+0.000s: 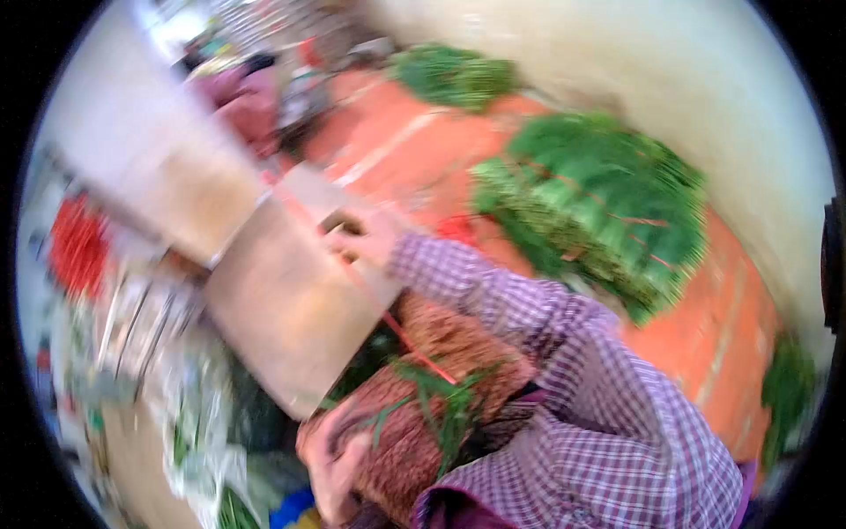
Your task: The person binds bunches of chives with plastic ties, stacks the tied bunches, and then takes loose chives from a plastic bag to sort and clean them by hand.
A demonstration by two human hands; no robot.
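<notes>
Motion blurs the view. My right hand (pixel 370 240) is closed, its fingertips at a thin red string (pixel 398 330) that runs across a flat tan board (pixel 286 295) down to my lap. Lower down, my left hand (pixel 339 463) has its fingers apart beside a reddish-brown fluffy cloth (pixel 388 454) on my lap. A few loose green stalks (pixel 454 406) lie on the cloth, near the string's lower end.
On the orange floor (pixel 388 145) lie a large stack of tied green bundles (pixel 608 198) and a smaller green pile (pixel 454 75) by the wall. Clear plastic bags (pixel 198 397) and a red string bunch (pixel 79 247) are at the left.
</notes>
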